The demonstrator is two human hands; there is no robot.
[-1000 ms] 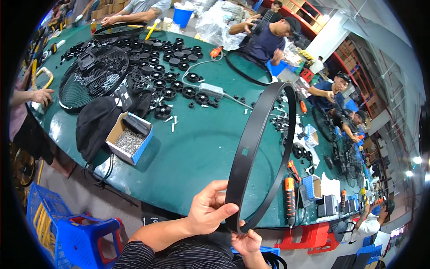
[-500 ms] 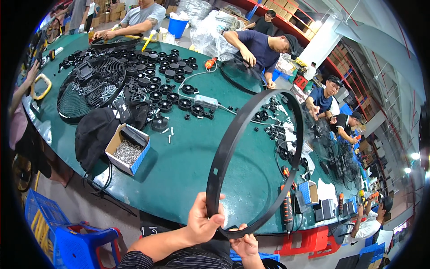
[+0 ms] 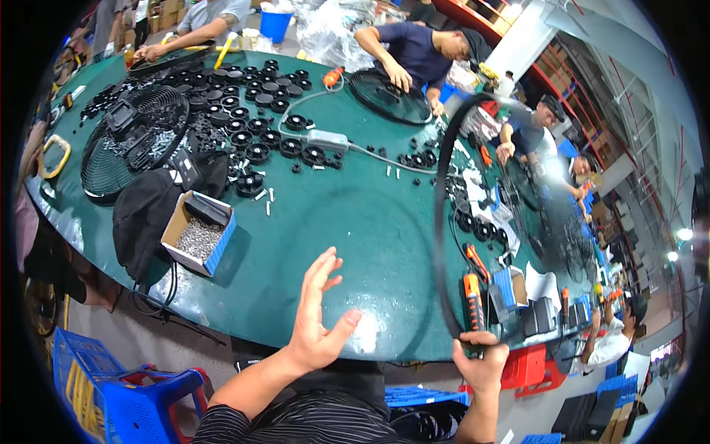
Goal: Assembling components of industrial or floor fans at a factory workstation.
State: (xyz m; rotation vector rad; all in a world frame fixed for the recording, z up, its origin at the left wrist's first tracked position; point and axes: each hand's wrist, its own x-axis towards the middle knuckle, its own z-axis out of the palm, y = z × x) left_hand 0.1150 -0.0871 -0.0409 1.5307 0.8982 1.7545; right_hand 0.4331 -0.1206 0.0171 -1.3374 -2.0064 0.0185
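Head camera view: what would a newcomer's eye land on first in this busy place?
Probably the big black hoop, held up at the right in the person's right hand, while the left hand is open and empty at the near edge of the green table. Next might come the many black round parts spread over the table's far left, and, nearer on the left, an open box of small metal pieces.

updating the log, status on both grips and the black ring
Left grip open, empty. Right grip holding black ring by its lower edge. Orange screwdriver on table, just above right grip in view.
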